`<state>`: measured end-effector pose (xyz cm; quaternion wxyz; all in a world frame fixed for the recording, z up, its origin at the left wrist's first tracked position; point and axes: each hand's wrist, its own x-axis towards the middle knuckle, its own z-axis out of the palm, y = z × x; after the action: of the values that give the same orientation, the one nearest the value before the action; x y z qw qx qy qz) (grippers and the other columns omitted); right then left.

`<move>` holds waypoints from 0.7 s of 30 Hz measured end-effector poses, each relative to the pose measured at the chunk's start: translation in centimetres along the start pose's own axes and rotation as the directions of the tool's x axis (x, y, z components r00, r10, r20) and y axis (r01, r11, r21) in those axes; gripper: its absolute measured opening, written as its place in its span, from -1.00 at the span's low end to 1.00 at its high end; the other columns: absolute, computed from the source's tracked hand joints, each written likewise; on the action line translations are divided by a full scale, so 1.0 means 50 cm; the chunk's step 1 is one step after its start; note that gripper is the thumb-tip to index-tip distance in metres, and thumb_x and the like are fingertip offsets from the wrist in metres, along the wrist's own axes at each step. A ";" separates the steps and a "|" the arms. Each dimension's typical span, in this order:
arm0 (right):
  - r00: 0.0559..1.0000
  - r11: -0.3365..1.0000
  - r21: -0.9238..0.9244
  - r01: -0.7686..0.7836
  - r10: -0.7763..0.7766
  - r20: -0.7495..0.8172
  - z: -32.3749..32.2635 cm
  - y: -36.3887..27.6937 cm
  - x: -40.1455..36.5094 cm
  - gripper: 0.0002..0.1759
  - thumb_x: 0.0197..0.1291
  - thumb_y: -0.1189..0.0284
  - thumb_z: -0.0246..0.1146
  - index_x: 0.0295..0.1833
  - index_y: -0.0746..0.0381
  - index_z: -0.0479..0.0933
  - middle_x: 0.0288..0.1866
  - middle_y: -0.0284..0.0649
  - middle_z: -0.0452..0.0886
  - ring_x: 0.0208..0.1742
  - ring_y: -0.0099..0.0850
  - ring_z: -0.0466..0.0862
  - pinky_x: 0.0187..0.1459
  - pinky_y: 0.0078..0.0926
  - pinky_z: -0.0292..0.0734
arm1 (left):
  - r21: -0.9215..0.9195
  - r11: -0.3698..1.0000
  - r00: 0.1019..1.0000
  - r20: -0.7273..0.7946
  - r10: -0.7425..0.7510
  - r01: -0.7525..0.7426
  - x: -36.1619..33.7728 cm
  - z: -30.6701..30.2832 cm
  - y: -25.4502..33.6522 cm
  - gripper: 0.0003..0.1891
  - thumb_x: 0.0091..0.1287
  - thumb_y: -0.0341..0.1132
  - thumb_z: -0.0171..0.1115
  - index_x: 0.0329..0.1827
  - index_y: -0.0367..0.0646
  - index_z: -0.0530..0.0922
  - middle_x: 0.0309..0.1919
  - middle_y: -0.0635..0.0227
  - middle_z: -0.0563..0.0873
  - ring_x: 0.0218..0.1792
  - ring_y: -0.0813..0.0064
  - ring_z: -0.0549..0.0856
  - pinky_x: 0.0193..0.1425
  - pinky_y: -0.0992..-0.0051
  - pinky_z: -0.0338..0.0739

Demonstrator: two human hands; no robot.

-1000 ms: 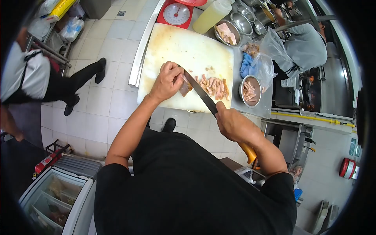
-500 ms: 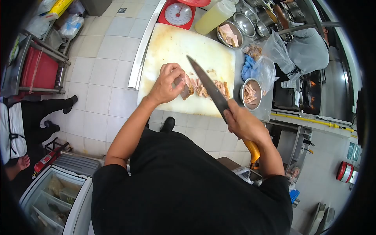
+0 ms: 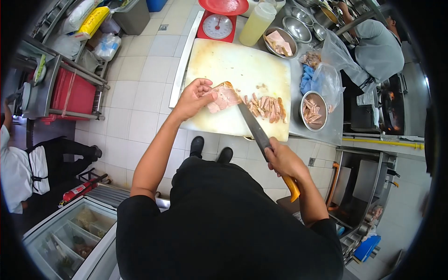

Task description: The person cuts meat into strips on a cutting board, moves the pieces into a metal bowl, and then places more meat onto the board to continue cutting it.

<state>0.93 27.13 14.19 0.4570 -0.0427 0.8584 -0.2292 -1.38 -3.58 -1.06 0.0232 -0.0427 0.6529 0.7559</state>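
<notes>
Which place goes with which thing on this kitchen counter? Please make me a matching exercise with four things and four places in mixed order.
Things:
1. knife
2. meat slab
3. red scale
4. cut strips

Places:
a. beyond the far edge of the cutting board
b. gripped in the right hand
c. held by the left hand
d. loose pile on the board, right of the blade

Pairs: 1-b, 2-c, 3-a, 4-d
</notes>
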 end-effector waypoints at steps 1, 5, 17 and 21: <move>1.000 1.000 -0.020 0.007 -0.006 0.010 0.009 0.007 0.004 -0.77 0.53 0.29 -0.01 -0.11 0.25 0.28 -0.55 -0.19 0.54 -0.61 -0.41 0.54 -0.60 -0.39 0.51 | 0.000 0.999 0.999 -0.031 0.041 -0.041 -0.003 0.006 0.005 -0.55 0.29 -0.38 0.45 0.17 -0.23 0.46 -0.12 0.32 0.62 -0.08 0.60 0.62 0.02 0.53 0.59; 0.988 0.992 -0.083 0.097 -0.107 -0.114 0.043 0.070 0.033 -0.74 0.51 0.32 -0.02 -0.02 0.35 0.26 -0.37 0.41 0.60 -0.27 0.40 0.59 -0.13 0.25 0.42 | 0.648 0.712 0.917 -0.053 0.394 -0.269 -0.034 0.053 0.016 -0.50 0.24 -0.42 0.45 0.20 -0.26 0.45 -0.07 0.20 0.63 -0.05 0.23 0.63 0.12 0.33 0.58; 0.941 0.942 -0.253 0.221 -0.275 -0.199 0.076 0.040 0.020 -0.75 0.50 0.37 -0.01 -0.02 0.38 0.25 -0.44 0.37 0.60 -0.35 0.35 0.62 -0.21 0.26 0.47 | 0.715 0.589 0.926 0.273 0.260 -0.376 -0.044 0.036 0.016 -0.52 0.10 -0.30 0.45 0.09 -0.22 0.54 0.08 0.09 0.54 0.14 0.03 0.52 0.26 0.20 0.49; 0.920 0.903 -0.350 0.250 -0.334 -0.204 0.085 0.028 0.018 -0.81 0.45 0.44 0.00 -0.08 0.39 0.27 -0.51 0.33 0.59 -0.41 0.32 0.64 -0.27 0.28 0.49 | 0.730 0.569 0.924 0.258 0.282 -0.377 -0.039 0.042 0.021 -0.55 0.07 -0.30 0.41 0.05 -0.19 0.57 0.02 0.10 0.53 0.12 0.01 0.52 0.24 0.19 0.50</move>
<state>4.05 26.61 10.87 0.2883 -0.2143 0.9198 -0.1580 0.38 -1.59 0.44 -0.0657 0.1363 0.9051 0.3974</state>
